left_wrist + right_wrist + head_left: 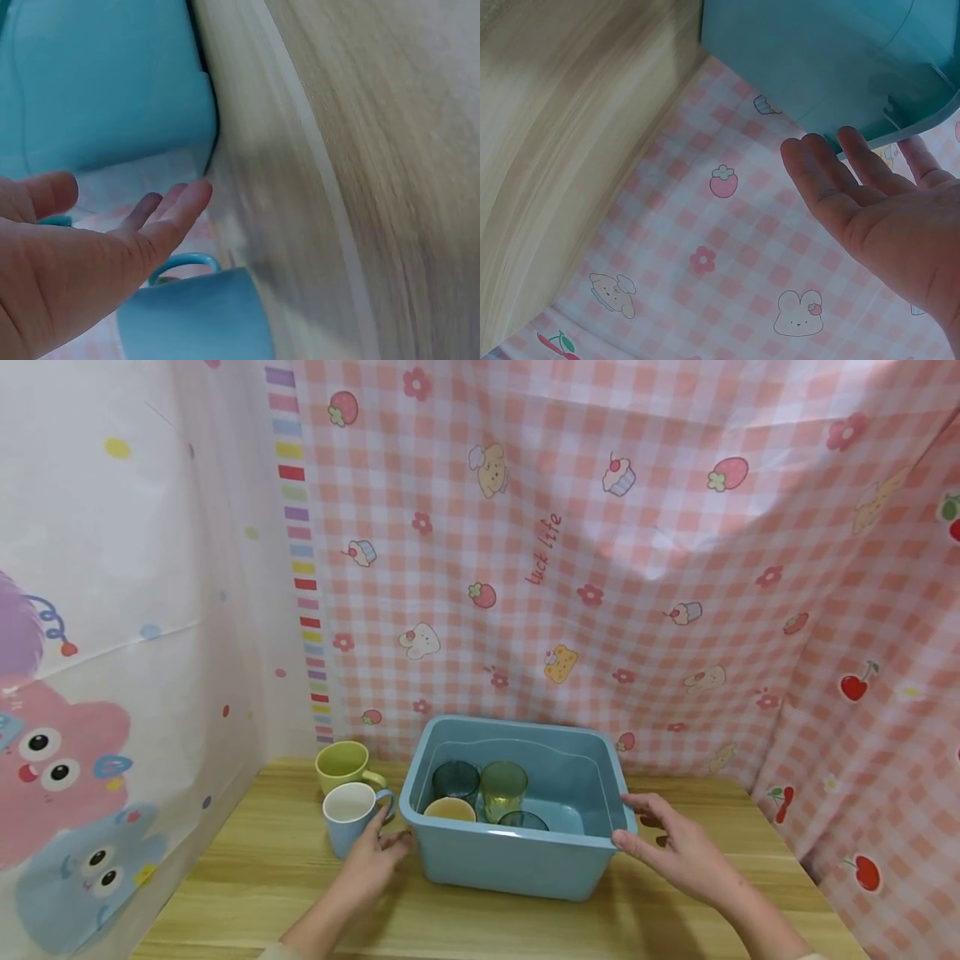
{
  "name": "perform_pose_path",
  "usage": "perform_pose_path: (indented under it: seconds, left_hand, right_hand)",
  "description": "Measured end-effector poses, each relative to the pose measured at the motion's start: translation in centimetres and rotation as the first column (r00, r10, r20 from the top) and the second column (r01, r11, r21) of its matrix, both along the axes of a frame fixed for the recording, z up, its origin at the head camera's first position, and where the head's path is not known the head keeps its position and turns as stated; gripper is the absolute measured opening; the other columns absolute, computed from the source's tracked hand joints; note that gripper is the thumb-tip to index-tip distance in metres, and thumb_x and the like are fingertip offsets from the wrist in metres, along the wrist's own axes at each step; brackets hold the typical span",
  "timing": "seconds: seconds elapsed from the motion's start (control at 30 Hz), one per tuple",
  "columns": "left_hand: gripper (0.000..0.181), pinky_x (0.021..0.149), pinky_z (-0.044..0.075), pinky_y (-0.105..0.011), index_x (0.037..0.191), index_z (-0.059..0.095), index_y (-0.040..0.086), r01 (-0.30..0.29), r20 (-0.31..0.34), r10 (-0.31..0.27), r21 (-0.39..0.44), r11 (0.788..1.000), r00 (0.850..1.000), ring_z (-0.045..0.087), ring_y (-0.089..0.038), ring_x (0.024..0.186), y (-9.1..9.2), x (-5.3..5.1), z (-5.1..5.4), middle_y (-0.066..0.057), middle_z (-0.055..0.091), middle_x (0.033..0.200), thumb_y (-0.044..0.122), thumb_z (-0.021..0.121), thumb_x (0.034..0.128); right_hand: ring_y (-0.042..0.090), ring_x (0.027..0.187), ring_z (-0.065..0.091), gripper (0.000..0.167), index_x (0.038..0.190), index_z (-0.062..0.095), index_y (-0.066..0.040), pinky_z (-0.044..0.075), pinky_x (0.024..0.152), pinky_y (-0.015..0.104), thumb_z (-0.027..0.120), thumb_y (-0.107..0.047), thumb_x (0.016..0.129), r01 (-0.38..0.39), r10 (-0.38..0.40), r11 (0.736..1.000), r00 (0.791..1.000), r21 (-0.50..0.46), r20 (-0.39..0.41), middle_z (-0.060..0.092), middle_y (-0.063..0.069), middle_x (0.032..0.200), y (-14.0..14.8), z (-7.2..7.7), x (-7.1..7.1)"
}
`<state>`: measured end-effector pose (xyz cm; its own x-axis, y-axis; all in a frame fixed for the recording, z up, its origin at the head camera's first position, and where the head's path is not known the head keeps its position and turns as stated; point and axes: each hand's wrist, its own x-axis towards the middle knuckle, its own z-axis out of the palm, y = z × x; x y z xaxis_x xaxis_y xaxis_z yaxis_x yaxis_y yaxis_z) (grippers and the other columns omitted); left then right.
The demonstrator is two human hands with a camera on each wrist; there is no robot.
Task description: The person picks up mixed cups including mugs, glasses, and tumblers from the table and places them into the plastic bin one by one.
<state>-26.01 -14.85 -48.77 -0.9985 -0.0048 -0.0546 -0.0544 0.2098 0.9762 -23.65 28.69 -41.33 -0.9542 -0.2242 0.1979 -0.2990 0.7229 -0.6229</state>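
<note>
A blue plastic bin (517, 864) stands on the wooden table. Inside it are a dark glass (454, 774), a greenish-yellow glass (504, 787), a cup with a pale yellow inside (450, 810) and another dark glass (524, 820), mostly hidden by the front wall. My left hand (372, 858), fingers loosely extended, is between the bin's left side and a light blue mug (199, 319). It grips nothing. Behind that mug sits a yellow-green mug (342, 767). At the bin's right rim, my right hand (681, 847) has its fingers spread, the fingertips at the rim.
The wooden tabletop (675, 927) extends in front of the bin and to both sides. A pink checked cloth (525, 635) hangs right behind the bin and continues along the right. On the left hangs a white cartoon-printed curtain (217, 693).
</note>
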Motion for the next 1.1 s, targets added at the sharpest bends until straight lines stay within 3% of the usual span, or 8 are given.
perform_pose_path:
  seconds: [0.13, 0.23, 0.37, 0.5, 0.67, 0.9, 1.1]
  left_hand:
    - [0.082, 0.070, 0.059, -0.035, 0.168, 0.013, -0.006, -0.064, 0.045, 0.061, 0.089, 0.994, 0.997, 0.070, -0.020, 0.085, 0.3, -1.4, -0.9, -0.026, 0.075, 0.109, 0.009, 0.060, 0.1029]
    - [0.079, 0.071, 0.062, -0.038, 0.169, 0.014, -0.003, -0.101, 0.082, 0.089, 0.154, 0.983, 0.993, 0.071, -0.019, 0.082, 0.5, -2.1, -1.4, -0.015, 0.075, 0.099, 0.011, 0.058, 0.1048]
    - [0.073, 0.078, 0.064, -0.043, 0.170, 0.014, 0.001, -0.115, 0.101, 0.099, 0.170, 0.979, 0.990, 0.075, -0.023, 0.092, 0.6, -2.7, -1.9, -0.018, 0.078, 0.108, 0.016, 0.052, 0.1096]
    - [0.071, 0.076, 0.063, -0.042, 0.171, 0.011, 0.002, -0.112, 0.102, 0.094, 0.187, 0.976, 0.990, 0.075, -0.020, 0.088, 0.7, -3.3, -2.2, -0.023, 0.077, 0.111, 0.018, 0.048, 0.1119]
    - [0.071, 0.076, 0.065, -0.042, 0.171, 0.005, 0.002, -0.107, 0.101, 0.085, 0.235, 0.966, 0.991, 0.076, -0.020, 0.086, 0.8, -3.8, -2.6, -0.033, 0.074, 0.121, 0.020, 0.044, 0.1142]
    - [0.073, 0.080, 0.063, -0.043, 0.170, -0.005, 0.003, -0.078, 0.084, 0.054, 0.314, 0.946, 0.995, 0.076, -0.029, 0.098, 1.0, -4.6, -3.2, -0.040, 0.068, 0.128, 0.025, 0.039, 0.1162]
    - [0.072, 0.077, 0.064, -0.042, 0.169, -0.003, -0.002, -0.082, 0.083, 0.057, 0.333, 0.939, 0.995, 0.076, -0.030, 0.097, 1.1, -5.1, -3.3, -0.044, 0.061, 0.136, 0.024, 0.038, 0.1161]
  right_hand:
    - [0.049, 0.135, 0.061, 0.057, 0.151, 0.055, -0.014, 0.061, 0.094, 0.058, 0.068, -0.045, 0.105, -0.005, 0.005, 1.000, 1.000, 0.003, 0.018, 0.059, 0.021, 0.154, 0.2, 0.0, 0.0]
    - [0.050, 0.137, 0.060, 0.059, 0.152, 0.053, -0.014, 0.061, 0.095, 0.058, 0.067, -0.045, 0.105, -0.011, 0.011, 1.000, 0.999, 0.002, 0.047, 0.058, 0.023, 0.155, 0.4, 0.1, -0.1]
    - [0.052, 0.138, 0.058, 0.060, 0.154, 0.051, -0.014, 0.062, 0.096, 0.057, 0.066, -0.046, 0.106, -0.019, 0.020, 1.000, 0.996, -0.010, 0.090, 0.056, 0.026, 0.155, 0.4, 0.1, -0.1]
    - [0.053, 0.140, 0.056, 0.061, 0.155, 0.050, -0.014, 0.063, 0.095, 0.054, 0.066, -0.045, 0.106, -0.023, 0.025, 0.999, 0.994, -0.023, 0.110, 0.055, 0.027, 0.155, 0.4, 0.1, -0.1]
    - [0.053, 0.139, 0.057, 0.059, 0.154, 0.050, -0.013, 0.062, 0.096, 0.056, 0.066, -0.044, 0.106, -0.029, 0.032, 0.999, 0.995, -0.031, 0.100, 0.055, 0.027, 0.155, 0.4, 0.1, -0.1]
    - [0.052, 0.138, 0.059, 0.058, 0.153, 0.050, -0.014, 0.062, 0.097, 0.057, 0.066, -0.044, 0.106, -0.027, 0.029, 0.999, 0.996, -0.030, 0.088, 0.056, 0.028, 0.155, 0.3, 0.0, -0.2]
    - [0.052, 0.138, 0.058, 0.058, 0.154, 0.050, -0.015, 0.061, 0.097, 0.059, 0.066, -0.044, 0.106, -0.026, 0.029, 0.999, 0.995, -0.036, 0.096, 0.055, 0.028, 0.155, 0.4, 0.0, -0.2]
